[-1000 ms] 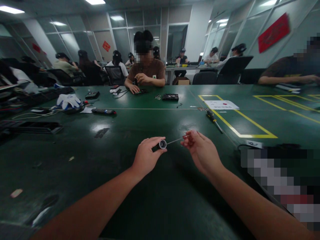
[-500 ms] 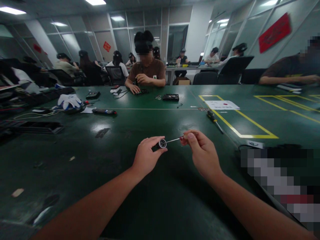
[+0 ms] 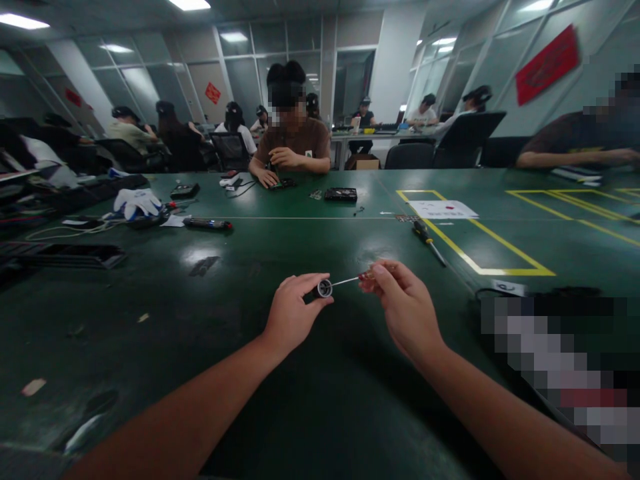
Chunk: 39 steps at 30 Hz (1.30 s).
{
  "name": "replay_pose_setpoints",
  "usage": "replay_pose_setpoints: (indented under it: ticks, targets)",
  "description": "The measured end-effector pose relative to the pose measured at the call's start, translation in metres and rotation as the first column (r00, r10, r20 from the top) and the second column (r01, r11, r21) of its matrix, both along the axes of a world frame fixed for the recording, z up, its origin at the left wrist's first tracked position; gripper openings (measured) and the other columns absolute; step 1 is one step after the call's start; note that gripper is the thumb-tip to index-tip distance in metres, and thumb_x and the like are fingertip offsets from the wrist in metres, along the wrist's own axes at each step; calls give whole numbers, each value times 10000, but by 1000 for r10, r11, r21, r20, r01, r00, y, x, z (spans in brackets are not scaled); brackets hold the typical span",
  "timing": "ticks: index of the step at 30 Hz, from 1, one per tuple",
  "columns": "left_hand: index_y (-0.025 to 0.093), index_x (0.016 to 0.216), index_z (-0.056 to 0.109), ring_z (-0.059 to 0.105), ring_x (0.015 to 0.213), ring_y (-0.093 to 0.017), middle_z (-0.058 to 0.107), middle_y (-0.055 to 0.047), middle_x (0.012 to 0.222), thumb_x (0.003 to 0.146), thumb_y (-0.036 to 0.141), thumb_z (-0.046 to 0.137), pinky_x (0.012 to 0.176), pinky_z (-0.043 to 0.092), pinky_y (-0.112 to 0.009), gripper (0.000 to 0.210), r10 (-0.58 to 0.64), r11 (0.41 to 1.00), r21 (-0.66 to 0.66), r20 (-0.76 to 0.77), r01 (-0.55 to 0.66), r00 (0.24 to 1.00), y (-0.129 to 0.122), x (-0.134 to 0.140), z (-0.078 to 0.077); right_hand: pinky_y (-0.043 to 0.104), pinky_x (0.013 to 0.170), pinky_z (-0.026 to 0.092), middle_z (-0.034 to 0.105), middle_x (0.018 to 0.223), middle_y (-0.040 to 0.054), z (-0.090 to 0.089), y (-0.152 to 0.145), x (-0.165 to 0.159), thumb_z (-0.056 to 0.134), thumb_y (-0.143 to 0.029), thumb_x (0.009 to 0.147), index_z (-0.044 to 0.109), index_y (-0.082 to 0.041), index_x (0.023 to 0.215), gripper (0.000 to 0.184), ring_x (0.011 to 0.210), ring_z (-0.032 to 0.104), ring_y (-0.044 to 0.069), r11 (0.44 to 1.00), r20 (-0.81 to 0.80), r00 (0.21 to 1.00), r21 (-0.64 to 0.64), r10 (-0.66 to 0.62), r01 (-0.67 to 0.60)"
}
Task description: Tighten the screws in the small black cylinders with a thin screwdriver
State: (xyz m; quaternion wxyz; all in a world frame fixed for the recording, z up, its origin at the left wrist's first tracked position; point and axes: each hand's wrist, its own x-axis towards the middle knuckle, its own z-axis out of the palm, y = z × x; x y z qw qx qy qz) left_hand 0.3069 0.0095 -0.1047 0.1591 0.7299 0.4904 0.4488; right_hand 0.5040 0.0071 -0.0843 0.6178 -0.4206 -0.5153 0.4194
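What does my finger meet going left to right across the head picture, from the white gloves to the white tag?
White gloves, black tool, left hand, thin metal rod, right hand, white tag.

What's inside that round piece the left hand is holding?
The round piece shows a dark, greyish interior within its pale rim. The thin tool in the right hand reaches the opening, its tip indistinct. Deeper parts are hidden; the left hand covers part of the outside.

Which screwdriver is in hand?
The reddish-handled screwdriver in the right hand, shaft pointing at the dark cylinder in the left hand; the black-and-yellow screwdriver lies on the table.
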Motion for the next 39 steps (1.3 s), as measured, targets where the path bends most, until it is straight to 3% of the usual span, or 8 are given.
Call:
replay_pose_setpoints:
  ticks: [5,8,11,16,22,27,33,39]
  targets:
    - [258,1190,724,686,1125,-240,752,-32,1206,799,140,819,1040,488,-490,418,-16,999,42,-51,18,999,1,-1,0,324,785,538,683,831,15,0,10,1,722,-424,897,729,-200,906,224,746,627,153,985,-220,975,-160,27,-63]
    - [269,1198,719,680,1140,-240,746,-31,1219,817,145,803,1076,464,-519,409,-8,998,55,-61,11,998,2,-2,1,334,703,559,549,600,-24,2,19,7,729,-384,875,678,-183,716,261,558,504,125,891,-453,891,-392,31,-230]
    - [266,1199,718,678,1147,-243,746,-37,1217,818,144,800,1078,469,-525,408,-6,1000,27,-50,7,999,2,-2,2,310,690,558,579,634,-13,2,22,9,714,-323,881,682,-180,729,211,576,512,120,908,-484,875,-373,-18,-188]
    - [267,1192,723,675,1162,-245,739,-43,1231,809,147,806,1082,479,-513,410,11,1000,3,-17,-11,1000,1,-2,2,308,751,544,669,807,4,-1,14,3,747,-398,868,717,-204,872,196,727,618,145,989,-300,954,-135,23,-66]
    - [253,1197,721,674,1162,-243,738,-43,1233,805,167,814,1081,483,-499,412,17,1000,-9,-15,-17,1000,1,-1,2,364,786,537,695,869,21,-2,7,2,653,-458,939,696,-217,959,246,790,667,181,1000,11,1000,16,-18,18]
    - [252,1191,722,682,1143,-252,741,-53,1223,808,172,811,1069,489,-499,401,21,1000,-10,-15,-21,1000,1,-1,2,344,733,529,688,798,10,8,0,2,616,-427,967,679,-222,998,216,743,660,178,998,187,982,62,-13,1]
    - [260,1180,727,686,1137,-256,742,-53,1219,801,162,812,1055,499,-497,400,36,999,-12,-17,-37,999,3,-3,-1,323,669,508,668,802,5,15,-9,1,639,-458,948,683,-245,1013,227,722,632,180,985,244,960,71,138,-160]
    - [263,1184,728,681,1150,-254,743,-52,1221,799,155,814,1052,499,-490,409,23,1000,-15,-21,-23,1000,3,-2,0,323,651,473,692,809,20,11,-12,0,541,-456,1006,724,-239,1002,284,711,612,178,993,363,932,104,7,-49]
